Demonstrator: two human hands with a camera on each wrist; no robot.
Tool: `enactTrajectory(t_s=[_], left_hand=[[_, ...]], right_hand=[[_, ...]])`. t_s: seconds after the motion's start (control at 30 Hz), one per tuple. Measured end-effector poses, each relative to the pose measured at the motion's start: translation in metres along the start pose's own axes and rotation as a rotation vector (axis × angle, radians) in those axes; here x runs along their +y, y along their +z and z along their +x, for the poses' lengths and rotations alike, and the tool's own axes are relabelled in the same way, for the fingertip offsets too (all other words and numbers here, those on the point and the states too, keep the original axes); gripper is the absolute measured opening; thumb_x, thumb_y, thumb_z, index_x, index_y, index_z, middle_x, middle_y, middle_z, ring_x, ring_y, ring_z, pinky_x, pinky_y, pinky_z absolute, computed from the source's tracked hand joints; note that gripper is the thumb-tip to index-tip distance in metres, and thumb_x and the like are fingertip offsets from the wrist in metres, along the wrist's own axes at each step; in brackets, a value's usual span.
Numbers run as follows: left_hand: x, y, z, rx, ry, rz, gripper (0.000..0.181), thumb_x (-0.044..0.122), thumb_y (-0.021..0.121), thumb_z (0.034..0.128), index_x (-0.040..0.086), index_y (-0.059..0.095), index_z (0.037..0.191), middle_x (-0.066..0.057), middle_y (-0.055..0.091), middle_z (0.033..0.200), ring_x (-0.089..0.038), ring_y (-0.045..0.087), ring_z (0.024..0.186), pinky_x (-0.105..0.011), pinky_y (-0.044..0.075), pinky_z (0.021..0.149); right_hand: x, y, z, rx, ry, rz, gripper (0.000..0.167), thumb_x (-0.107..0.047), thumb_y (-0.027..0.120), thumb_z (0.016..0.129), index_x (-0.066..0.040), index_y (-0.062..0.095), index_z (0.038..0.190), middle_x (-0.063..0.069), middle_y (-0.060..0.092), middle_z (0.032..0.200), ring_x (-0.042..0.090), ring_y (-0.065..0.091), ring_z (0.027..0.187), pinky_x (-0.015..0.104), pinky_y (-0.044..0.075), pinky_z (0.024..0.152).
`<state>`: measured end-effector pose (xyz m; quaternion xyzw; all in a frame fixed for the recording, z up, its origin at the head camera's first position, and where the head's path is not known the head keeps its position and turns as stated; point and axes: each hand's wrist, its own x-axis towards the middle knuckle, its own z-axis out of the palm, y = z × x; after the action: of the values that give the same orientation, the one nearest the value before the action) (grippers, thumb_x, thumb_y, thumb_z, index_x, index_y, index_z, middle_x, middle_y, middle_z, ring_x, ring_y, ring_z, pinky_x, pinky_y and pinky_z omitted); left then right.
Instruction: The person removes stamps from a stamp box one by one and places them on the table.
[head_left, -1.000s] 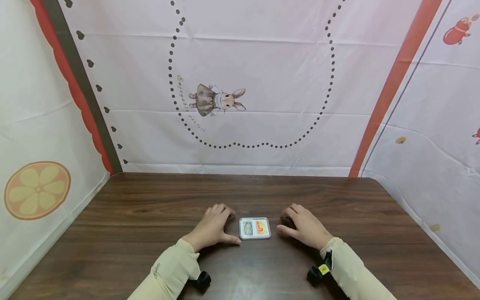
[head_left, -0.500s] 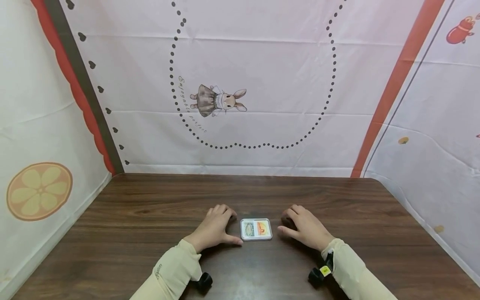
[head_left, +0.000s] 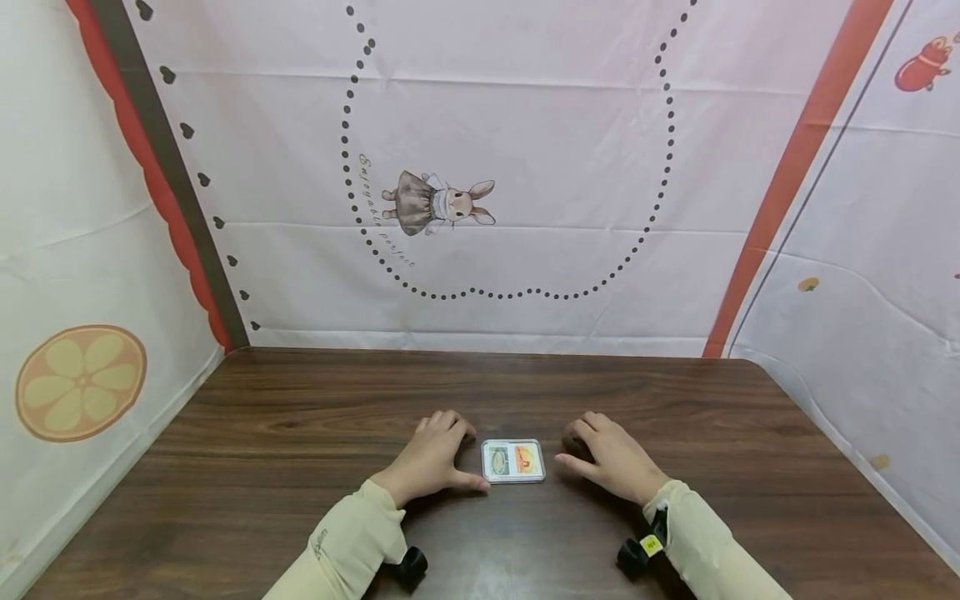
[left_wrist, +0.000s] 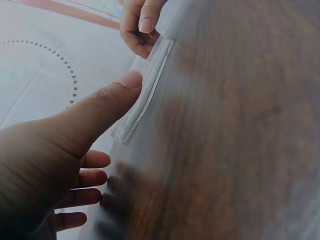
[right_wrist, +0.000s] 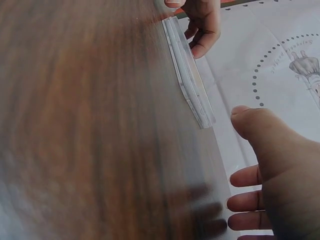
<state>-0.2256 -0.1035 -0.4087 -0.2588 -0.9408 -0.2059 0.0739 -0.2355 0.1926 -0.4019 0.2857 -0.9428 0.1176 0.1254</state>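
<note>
A flat, clear plastic case (head_left: 513, 461) with two small coloured pictures in it lies face up on the brown wooden table (head_left: 480, 542). My left hand (head_left: 437, 458) rests at its left side, fingers spread in a relaxed curve, the thumb tip close to its near left corner; whether they touch I cannot tell. To the right, my right hand (head_left: 613, 458) stays a little apart from the case, thumb toward it and fingers loosely bent. Both wrist views show the case edge-on: the left thumb overlaps the case (left_wrist: 152, 85), and a gap separates the right thumb from the case (right_wrist: 187, 75). Neither hand holds anything.
A white cloth backdrop (head_left: 555, 167) with a printed rabbit and dotted line stands behind the table's far edge. More printed cloth hangs at the left (head_left: 45, 250) and right (head_left: 862, 333). A black camera (head_left: 408, 568) sits at the left wrist, another camera (head_left: 633, 557) at the right.
The left hand has shifted slightly right, its thumb tip nearer the case's near left corner. The head view has drifted a little. The case and right hand have hardly moved.
</note>
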Motion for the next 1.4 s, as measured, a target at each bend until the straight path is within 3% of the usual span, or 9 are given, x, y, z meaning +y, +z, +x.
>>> enactTrajectory(t_s=[1.0,1.4], left_hand=[[0.0093,0.0048,0.0042,-0.034,0.015,-0.015,0.07,0.054,0.082,0.0659,0.008,0.062,0.115,-0.006,0.055,0.113,-0.023,0.047,0.106,-0.045,0.036,0.098],[0.0069,0.0078,0.0068,-0.039,0.016,-0.006,0.071,0.054,0.082,0.0668,0.009,0.062,0.117,-0.006,0.054,0.115,-0.023,0.046,0.109,-0.045,0.036,0.098]], right_hand=[[-0.0003,0.0021,0.0025,-0.009,-0.033,0.006,0.038,-0.05,0.06,0.09,-0.015,0.065,0.103,-0.005,0.057,0.094,0.007,0.052,0.083,0.032,0.048,0.074],[-0.0044,0.002,0.0071,-0.034,-0.036,0.031,0.037,-0.05,0.059,0.091,-0.015,0.064,0.101,-0.005,0.057,0.094,0.008,0.053,0.084,0.033,0.049,0.074]])
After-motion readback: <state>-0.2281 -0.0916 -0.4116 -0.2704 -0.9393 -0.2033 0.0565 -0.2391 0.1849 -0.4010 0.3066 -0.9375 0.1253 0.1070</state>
